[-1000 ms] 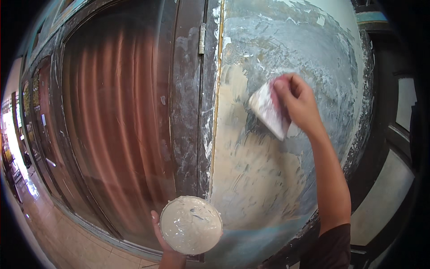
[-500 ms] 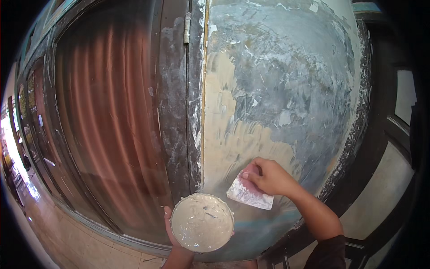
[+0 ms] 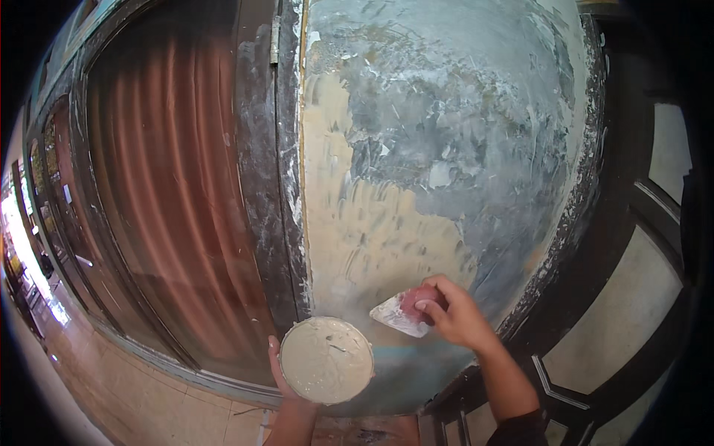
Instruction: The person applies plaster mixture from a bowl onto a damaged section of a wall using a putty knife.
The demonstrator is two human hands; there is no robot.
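My left hand [image 3: 277, 364] is wrapped round the side of a round tub [image 3: 327, 360] of beige filler paste, holding it from below and left; most of its fingers are hidden behind the tub. Between the thumb and fingers of my right hand [image 3: 455, 312] is a putty knife [image 3: 407, 309] with a reddish grip and a pale, paste-smeared blade. The blade points left, just above and right of the tub. Behind it stands a grey-blue wall [image 3: 483, 149], its lower left part coated with beige filler [image 3: 372, 230] in uneven strokes.
A dark wooden door frame [image 3: 260, 149] with a metal hinge [image 3: 275, 40] borders the wall at left. Beyond it, a reddish curtain [image 3: 171, 186] hangs behind glass. Dark panelled woodwork [image 3: 632, 186] stands at right. Tiled floor [image 3: 149, 394] lies at lower left.
My right hand has moved slightly down and turned the putty knife, so its blade now points left instead of downward. The view has shifted, with the wall appearing further left.
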